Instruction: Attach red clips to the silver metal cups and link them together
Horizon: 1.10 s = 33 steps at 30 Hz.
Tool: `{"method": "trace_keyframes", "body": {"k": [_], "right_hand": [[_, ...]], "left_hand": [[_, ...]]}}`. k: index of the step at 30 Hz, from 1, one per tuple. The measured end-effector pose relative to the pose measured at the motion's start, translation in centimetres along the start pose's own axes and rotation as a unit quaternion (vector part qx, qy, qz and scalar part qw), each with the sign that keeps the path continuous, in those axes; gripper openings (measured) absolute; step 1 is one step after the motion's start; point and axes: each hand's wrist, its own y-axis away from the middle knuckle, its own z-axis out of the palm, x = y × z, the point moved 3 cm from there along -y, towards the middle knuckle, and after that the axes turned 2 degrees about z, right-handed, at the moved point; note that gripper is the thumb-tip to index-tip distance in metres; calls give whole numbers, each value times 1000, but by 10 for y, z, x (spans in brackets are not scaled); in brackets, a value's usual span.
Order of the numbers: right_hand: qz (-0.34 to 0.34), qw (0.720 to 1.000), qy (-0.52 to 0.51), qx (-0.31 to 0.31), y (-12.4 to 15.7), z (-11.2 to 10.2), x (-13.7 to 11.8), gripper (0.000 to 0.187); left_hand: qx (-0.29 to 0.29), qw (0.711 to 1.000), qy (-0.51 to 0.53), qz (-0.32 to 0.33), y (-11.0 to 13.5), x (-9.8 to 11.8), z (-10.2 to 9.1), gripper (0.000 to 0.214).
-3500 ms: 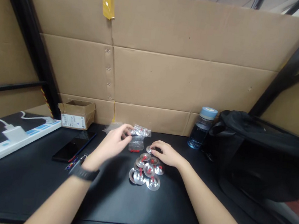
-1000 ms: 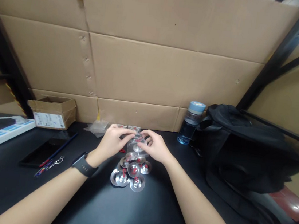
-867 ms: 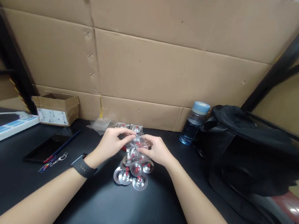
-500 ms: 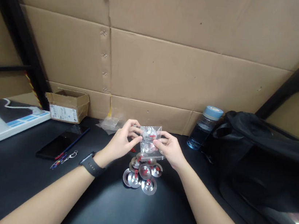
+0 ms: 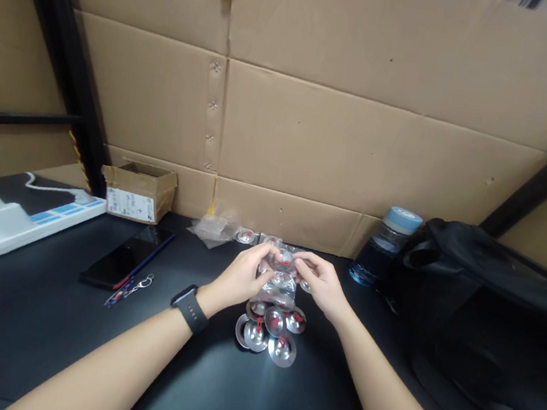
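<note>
My left hand [image 5: 251, 270], with a dark watch on the wrist, pinches the left side of a clear plastic bag [image 5: 279, 296]. Silver finger cymbals with red loops show through the plastic. On the bag's upper right side, the bent fingers of my right hand [image 5: 320, 280] are closed on it. Glare on the film hides how many cymbals lie inside. Just below the bag, a pile of several loose finger cymbals [image 5: 275, 322] with red loops rests on the black tabletop. One more cymbal [image 5: 306, 286] shows partly beneath my right hand.
Bagged cymbals [image 5: 248, 236] and empty-looking clear bags [image 5: 216, 230] lie along the cardboard wall. Leftward are a small carton [image 5: 139, 191], a phone [image 5: 128, 258], a keyring [image 5: 134, 289] and a white power strip [image 5: 29, 226]. A water bottle [image 5: 383, 246] and black backpack [image 5: 479, 326] stand right.
The view has swung slightly left, so everything sits further right. My hands have drawn closer together on the bag, which now covers the top of the pile. Bagged cymbals by the wall have come into sight.
</note>
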Motion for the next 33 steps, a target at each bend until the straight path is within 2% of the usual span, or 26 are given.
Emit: {"method": "trace_keyframes", "body": {"k": [3, 8, 15, 19, 23, 30, 33], "right_hand": [[-3, 1000, 8, 17, -2, -4, 1, 31], [-19, 999, 5, 51, -2, -6, 3, 30], [-11, 999, 21, 31, 2, -2, 0, 24], [-29, 997, 39, 58, -1, -10, -1, 26], [14, 996, 2, 89, -2, -17, 2, 30], [13, 998, -18, 55, 3, 1, -3, 30], [7, 999, -5, 50, 3, 2, -6, 31]], "left_hand": [[-15, 1000, 7, 12, 0, 1, 0, 41], [-26, 997, -28, 71, 4, 6, 9, 63], [-59, 993, -54, 82, 10, 6, 22, 80], [-51, 995, -58, 71, 9, 3, 21, 78], [-41, 997, -53, 38, 7, -3, 19, 68], [-42, 995, -81, 47, 8, 10, 17, 58], [-44, 994, -79, 58, 8, 14, 17, 55]]}}
